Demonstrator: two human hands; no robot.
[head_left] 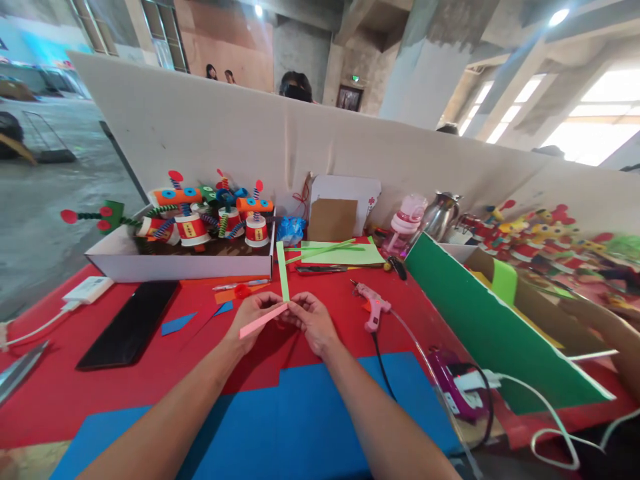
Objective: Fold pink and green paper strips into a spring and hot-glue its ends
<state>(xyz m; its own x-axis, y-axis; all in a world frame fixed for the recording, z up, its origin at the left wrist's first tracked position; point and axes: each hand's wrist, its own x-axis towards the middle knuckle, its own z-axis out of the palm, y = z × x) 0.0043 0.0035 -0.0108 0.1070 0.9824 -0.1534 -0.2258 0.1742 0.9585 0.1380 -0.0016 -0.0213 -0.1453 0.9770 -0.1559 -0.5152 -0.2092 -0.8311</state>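
Near the middle of the table, a light green paper strip [283, 272] stands upright from my fingertips, and a pink paper strip [261, 321] slants down to the left. The two strips meet at one end, between both hands. My left hand [254, 316] is closed on the pink strip. Just right of the joint, my right hand [313, 320] pinches the strips where they meet. Its fingertips touch those of my left hand. Blue paper sheets [300, 413] lie under my forearms.
A pink glue gun [373, 305] lies right of my hands. A white box [180, 265] of paper-cup figures stands back left, near a black phone [130, 325]. Green paper [367, 253] lies behind my hands. A green-sided box [480, 333] and another person's arm [607, 333] are at right.
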